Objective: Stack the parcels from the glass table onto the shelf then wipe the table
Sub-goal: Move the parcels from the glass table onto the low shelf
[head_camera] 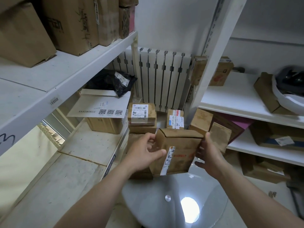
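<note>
A brown cardboard parcel (176, 150) with a white label strip stands tilted above the far edge of the round glass table (148, 198). My left hand (144, 151) grips its left side, thumb on the front face. My right hand (209, 153) holds its right side with the thumb up along the edge. Behind it several more brown parcels are piled, among them a labelled parcel (141, 115) on top of a stack and a taped parcel (175, 119). The white shelf (92, 145) lies to the left.
A white radiator (162, 79) stands at the back. Left shelves carry large cartons (69, 22), a flat box with QR codes (98, 107) and a black bag (113, 83). A second white shelf unit (238, 97) on the right holds boxes and a helmet (289, 84).
</note>
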A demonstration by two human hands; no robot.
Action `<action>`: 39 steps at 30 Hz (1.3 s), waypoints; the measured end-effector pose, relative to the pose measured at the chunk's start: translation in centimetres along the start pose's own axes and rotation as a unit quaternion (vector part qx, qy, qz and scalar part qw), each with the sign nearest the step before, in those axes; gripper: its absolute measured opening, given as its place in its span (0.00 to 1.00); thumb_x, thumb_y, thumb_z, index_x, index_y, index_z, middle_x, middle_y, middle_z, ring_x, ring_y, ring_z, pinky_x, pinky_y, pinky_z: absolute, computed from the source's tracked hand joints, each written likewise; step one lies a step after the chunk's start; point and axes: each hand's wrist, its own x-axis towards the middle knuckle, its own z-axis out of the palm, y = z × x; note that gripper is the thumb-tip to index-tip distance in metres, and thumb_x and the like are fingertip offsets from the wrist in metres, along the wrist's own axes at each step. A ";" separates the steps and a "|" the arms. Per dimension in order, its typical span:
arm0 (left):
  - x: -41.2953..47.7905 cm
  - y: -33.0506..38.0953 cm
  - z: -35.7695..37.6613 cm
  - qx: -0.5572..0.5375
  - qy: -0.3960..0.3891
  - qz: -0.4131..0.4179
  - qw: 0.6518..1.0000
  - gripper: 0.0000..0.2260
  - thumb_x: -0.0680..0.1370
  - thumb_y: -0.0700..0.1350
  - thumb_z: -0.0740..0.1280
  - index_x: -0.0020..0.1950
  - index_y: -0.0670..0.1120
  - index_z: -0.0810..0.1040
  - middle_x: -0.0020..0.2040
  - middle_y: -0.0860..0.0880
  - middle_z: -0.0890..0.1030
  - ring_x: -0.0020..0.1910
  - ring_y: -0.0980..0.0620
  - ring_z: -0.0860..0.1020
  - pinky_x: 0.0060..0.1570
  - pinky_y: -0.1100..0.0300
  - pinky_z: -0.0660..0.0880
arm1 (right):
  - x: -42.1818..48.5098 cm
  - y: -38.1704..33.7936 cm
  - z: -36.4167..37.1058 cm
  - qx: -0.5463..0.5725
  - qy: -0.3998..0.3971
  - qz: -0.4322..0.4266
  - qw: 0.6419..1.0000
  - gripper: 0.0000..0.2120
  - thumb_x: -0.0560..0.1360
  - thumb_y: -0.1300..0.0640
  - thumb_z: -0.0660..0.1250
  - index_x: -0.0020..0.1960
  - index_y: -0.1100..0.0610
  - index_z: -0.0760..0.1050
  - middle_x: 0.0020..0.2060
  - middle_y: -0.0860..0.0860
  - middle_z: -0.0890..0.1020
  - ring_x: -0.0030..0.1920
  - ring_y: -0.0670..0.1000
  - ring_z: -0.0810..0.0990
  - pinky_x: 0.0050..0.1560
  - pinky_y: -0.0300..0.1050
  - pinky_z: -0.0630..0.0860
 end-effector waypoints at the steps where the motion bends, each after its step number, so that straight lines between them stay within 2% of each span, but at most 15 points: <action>1: -0.1 0.3 0.5 0.057 0.013 0.041 0.997 0.25 0.63 0.60 0.74 0.57 0.57 0.73 0.52 0.57 0.80 0.48 0.58 0.80 0.52 0.55 0.79 | 0.1 -0.1 -0.5 0.014 0.002 0.000 1.000 0.37 0.76 0.29 0.47 0.74 0.52 0.67 0.70 0.56 0.72 0.69 0.57 0.71 0.70 0.63 0.65; 4: -0.3 1.0 1.9 0.222 0.059 0.224 0.947 0.25 0.67 0.53 0.75 0.60 0.51 0.71 0.55 0.55 0.75 0.53 0.55 0.75 0.52 0.61 0.72 | 0.7 -0.6 -2.0 0.052 -0.005 -0.010 0.999 0.38 0.74 0.26 0.49 0.70 0.50 0.71 0.65 0.57 0.76 0.66 0.58 0.73 0.68 0.64 0.66; 7: -0.4 0.4 2.8 0.308 0.086 0.354 0.879 0.23 0.66 0.45 0.73 0.59 0.49 0.71 0.56 0.50 0.75 0.54 0.47 0.73 0.47 0.53 0.77 | 0.7 -1.2 -3.3 0.045 -0.044 -0.015 0.998 0.35 0.71 0.25 0.54 0.65 0.46 0.75 0.62 0.55 0.77 0.64 0.60 0.74 0.66 0.63 0.68; 10: 0.1 -0.2 4.0 0.368 0.121 0.433 0.814 0.18 0.69 0.43 0.68 0.58 0.48 0.71 0.57 0.49 0.73 0.52 0.45 0.72 0.37 0.53 0.79 | 0.5 -1.5 -5.0 0.023 -0.075 -0.015 0.997 0.29 0.71 0.29 0.60 0.61 0.47 0.79 0.59 0.56 0.79 0.62 0.61 0.77 0.66 0.61 0.70; 13: 0.1 -0.1 4.7 0.373 0.135 0.485 0.779 0.16 0.71 0.38 0.69 0.56 0.47 0.71 0.57 0.47 0.71 0.54 0.45 0.73 0.43 0.55 0.79 | 0.2 -1.4 -6.0 0.002 -0.066 -0.013 0.998 0.21 0.73 0.39 0.68 0.58 0.53 0.79 0.60 0.58 0.80 0.59 0.59 0.78 0.62 0.57 0.74; 16: 0.2 0.0 5.0 0.384 0.121 0.490 0.773 0.15 0.73 0.38 0.65 0.59 0.46 0.70 0.59 0.46 0.69 0.58 0.46 0.72 0.52 0.55 0.77 | -0.2 -1.3 -6.5 0.001 -0.050 -0.030 0.998 0.12 0.74 0.48 0.70 0.53 0.54 0.77 0.60 0.59 0.79 0.56 0.59 0.76 0.58 0.55 0.73; 19: 0.3 -0.1 5.1 0.395 0.132 0.429 0.801 0.25 0.72 0.36 0.62 0.68 0.46 0.66 0.66 0.46 0.66 0.64 0.45 0.69 0.64 0.54 0.71 | -0.4 -1.4 -6.5 0.009 -0.035 -0.060 0.998 0.07 0.76 0.50 0.68 0.51 0.53 0.78 0.53 0.56 0.80 0.52 0.57 0.76 0.61 0.57 0.71; 22: 0.3 1.0 4.9 0.306 0.203 0.258 0.894 0.31 0.72 0.32 0.61 0.74 0.49 0.62 0.71 0.47 0.65 0.69 0.46 0.65 0.68 0.56 0.64 | -0.7 -1.9 -6.3 0.020 -0.013 -0.101 0.995 0.07 0.77 0.53 0.68 0.54 0.51 0.80 0.50 0.53 0.82 0.47 0.53 0.77 0.57 0.54 0.72; 24: 0.7 2.0 4.6 0.188 0.214 0.143 0.948 0.24 0.79 0.38 0.60 0.74 0.51 0.64 0.70 0.50 0.68 0.69 0.52 0.65 0.67 0.58 0.63 | -0.9 -2.3 -6.3 0.020 -0.011 -0.125 0.992 0.10 0.77 0.54 0.67 0.57 0.53 0.79 0.50 0.52 0.82 0.46 0.50 0.79 0.51 0.50 0.73; 26: 1.2 3.2 4.3 0.046 0.186 0.050 0.980 0.17 0.82 0.49 0.58 0.71 0.54 0.70 0.67 0.53 0.73 0.67 0.57 0.69 0.61 0.65 0.64 | -1.2 -2.9 -6.4 0.017 -0.020 -0.149 0.989 0.11 0.77 0.56 0.67 0.59 0.55 0.79 0.49 0.51 0.83 0.46 0.50 0.80 0.46 0.46 0.75; 29: 1.3 4.9 4.0 -0.113 0.102 -0.048 0.987 0.19 0.79 0.57 0.60 0.68 0.54 0.75 0.65 0.57 0.76 0.65 0.59 0.71 0.60 0.66 0.66 | -1.6 -3.7 -6.2 0.007 -0.036 -0.171 0.985 0.12 0.77 0.55 0.68 0.59 0.55 0.80 0.51 0.51 0.83 0.50 0.51 0.81 0.43 0.44 0.79; 31: 1.1 5.2 4.0 -0.125 0.077 -0.068 0.987 0.20 0.78 0.57 0.64 0.67 0.52 0.76 0.63 0.57 0.77 0.60 0.60 0.74 0.57 0.66 0.69 | -1.7 -4.2 -6.0 0.001 -0.038 -0.180 0.983 0.11 0.76 0.54 0.68 0.58 0.53 0.81 0.51 0.51 0.83 0.51 0.50 0.81 0.42 0.42 0.78; 35: 0.8 5.1 3.9 -0.135 0.074 -0.074 0.985 0.16 0.78 0.52 0.66 0.65 0.50 0.78 0.59 0.54 0.80 0.52 0.66 0.74 0.45 0.73 0.70 | -1.4 -4.5 -6.0 0.005 -0.043 -0.188 0.981 0.10 0.76 0.54 0.68 0.57 0.53 0.82 0.51 0.52 0.84 0.48 0.49 0.81 0.40 0.41 0.77; 37: 0.6 5.1 3.7 -0.127 0.062 -0.080 0.987 0.17 0.78 0.51 0.67 0.66 0.50 0.77 0.59 0.55 0.80 0.52 0.66 0.75 0.45 0.72 0.71 | -1.3 -4.5 -6.1 -0.001 -0.055 -0.186 0.981 0.11 0.77 0.54 0.68 0.57 0.53 0.82 0.51 0.51 0.84 0.49 0.49 0.81 0.41 0.42 0.77; 39: 0.5 4.8 3.3 -0.136 0.038 -0.086 0.986 0.19 0.76 0.51 0.69 0.66 0.51 0.76 0.60 0.54 0.79 0.54 0.64 0.75 0.52 0.69 0.73 | -1.1 -4.4 -6.3 -0.002 -0.068 -0.182 0.981 0.10 0.77 0.54 0.67 0.57 0.53 0.82 0.49 0.49 0.84 0.51 0.50 0.80 0.43 0.43 0.76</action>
